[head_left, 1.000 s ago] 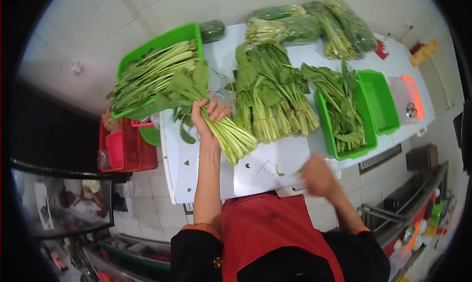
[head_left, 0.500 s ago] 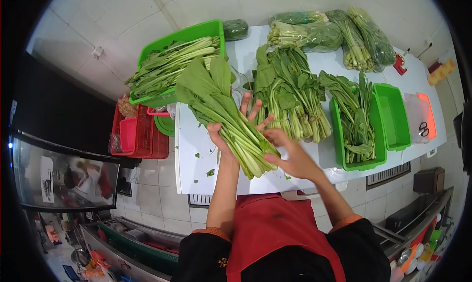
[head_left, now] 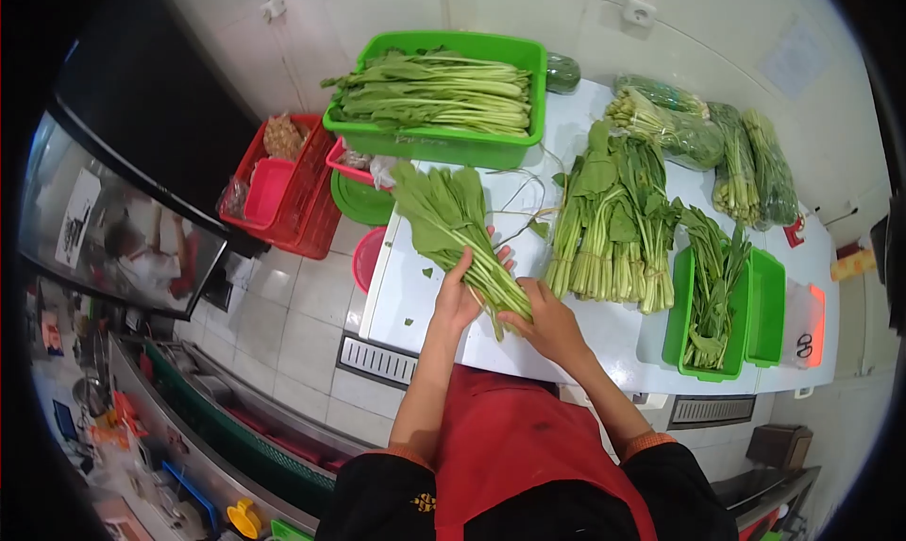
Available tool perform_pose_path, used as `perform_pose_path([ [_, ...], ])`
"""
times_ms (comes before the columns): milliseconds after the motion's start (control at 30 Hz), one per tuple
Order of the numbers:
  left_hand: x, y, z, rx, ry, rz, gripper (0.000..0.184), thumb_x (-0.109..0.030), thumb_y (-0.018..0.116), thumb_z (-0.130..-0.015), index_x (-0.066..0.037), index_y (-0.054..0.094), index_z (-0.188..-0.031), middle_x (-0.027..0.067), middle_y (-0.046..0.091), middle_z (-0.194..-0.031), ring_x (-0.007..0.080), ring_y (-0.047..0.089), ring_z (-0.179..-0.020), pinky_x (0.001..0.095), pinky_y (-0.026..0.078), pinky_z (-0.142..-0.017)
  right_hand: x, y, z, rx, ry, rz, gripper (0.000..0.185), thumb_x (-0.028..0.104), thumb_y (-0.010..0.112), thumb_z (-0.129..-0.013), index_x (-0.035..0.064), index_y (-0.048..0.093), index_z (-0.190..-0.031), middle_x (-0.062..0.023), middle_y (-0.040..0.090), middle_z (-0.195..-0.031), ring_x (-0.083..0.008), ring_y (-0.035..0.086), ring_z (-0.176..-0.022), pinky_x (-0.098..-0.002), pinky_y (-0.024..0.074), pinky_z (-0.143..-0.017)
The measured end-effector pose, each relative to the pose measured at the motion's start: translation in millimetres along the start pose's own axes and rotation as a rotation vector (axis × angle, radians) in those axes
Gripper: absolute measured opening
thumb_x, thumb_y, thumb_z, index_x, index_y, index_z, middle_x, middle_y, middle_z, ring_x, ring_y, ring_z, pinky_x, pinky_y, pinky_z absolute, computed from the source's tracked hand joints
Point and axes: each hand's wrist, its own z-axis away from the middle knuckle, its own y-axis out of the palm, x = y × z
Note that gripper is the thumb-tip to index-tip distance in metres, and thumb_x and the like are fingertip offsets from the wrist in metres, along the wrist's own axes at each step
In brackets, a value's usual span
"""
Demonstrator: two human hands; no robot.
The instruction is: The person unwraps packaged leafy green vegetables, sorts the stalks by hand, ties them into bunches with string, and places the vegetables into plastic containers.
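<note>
A loose bunch of choy sum (head_left: pixel 444 215) is held above the near left part of the table, its leaves pointing away and to the left. My left hand (head_left: pixel 457 300) supports the bunch from below, thumb over the stems and fingertips showing on the far side. Around the stem ends, my right hand (head_left: pixel 545 324) is closed, its fingers partly hidden. To the right lie tied bundles of choy sum (head_left: pixel 613 225) side by side on the white table (head_left: pixel 510 352). Beyond my hands, a large green crate (head_left: pixel 444 149) holds many loose stalks.
Plastic-wrapped greens (head_left: pixel 675 130) lie along the table's back. At right stand a green bin (head_left: pixel 679 338) with greens, another green bin (head_left: pixel 766 305) and scissors (head_left: pixel 803 346). Thin strands (head_left: pixel 514 201) lie beyond my hands. A red crate (head_left: pixel 302 225) stands at left.
The view has turned left, so the large crate shows more fully. My right hand, open beside the stems before, is now closed around their ends. The bunch has been lowered slightly.
</note>
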Motion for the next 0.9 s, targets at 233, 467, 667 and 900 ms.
perform_pose_path([
  [233, -10.9, 14.4, 4.7, 0.114, 0.112, -0.027, 0.066, -0.017, 0.061, -0.097, -0.009, 0.027, -0.153, 0.0048, 0.039, -0.153, 0.0304, 0.048, -0.132, 0.048, 0.043, -0.111, 7.1, -12.2, -17.9, 0.041, -0.004, -0.067, 0.034, 0.034, 0.053, -0.101, 0.0073, 0.056, -0.12, -0.0196, 0.066, -0.081, -0.0409, 0.064, -0.075, -0.0481, 0.0487, -0.066],
  [467, -18.3, 16.2, 7.2, 0.012, 0.099, -0.08, 0.063, 0.004, 0.06, -0.09, -0.003, 0.034, -0.147, 0.0127, 0.048, -0.145, 0.0333, 0.056, -0.124, 0.0471, 0.051, -0.102, 13.0, -10.9, -20.6, 0.009, 0.123, -0.262, 0.029, 0.032, 0.047, -0.105, 0.0075, 0.055, -0.119, -0.0187, 0.062, -0.069, -0.0364, 0.063, -0.064, -0.0408, 0.0458, -0.06],
  [667, -20.6, 15.9, 12.5, -0.135, -0.022, -0.031, 0.072, -0.001, 0.046, -0.077, 0.0, 0.031, -0.147, 0.0252, 0.043, -0.145, 0.038, 0.046, -0.133, 0.0484, 0.039, -0.113, 1.8, -3.6, -26.9, -0.027, 0.164, -0.633, 0.029, 0.031, 0.043, -0.107, 0.0064, 0.052, -0.118, -0.012, 0.06, -0.071, -0.0213, 0.06, -0.064, -0.0367, 0.0444, -0.061],
  [900, -19.1, 20.6, 14.3, 0.116, 0.088, 0.087, 0.089, -0.007, 0.047, -0.067, -0.008, 0.025, -0.154, 0.0199, 0.031, -0.157, 0.0383, 0.036, -0.14, 0.0539, 0.036, -0.113, 17.0, -11.3, -33.5, -0.021, 0.119, -0.522, 0.029, 0.026, 0.055, -0.102, 0.0014, 0.056, -0.118, -0.0086, 0.067, -0.09, -0.0131, 0.06, -0.077, -0.0286, 0.0486, -0.073],
])
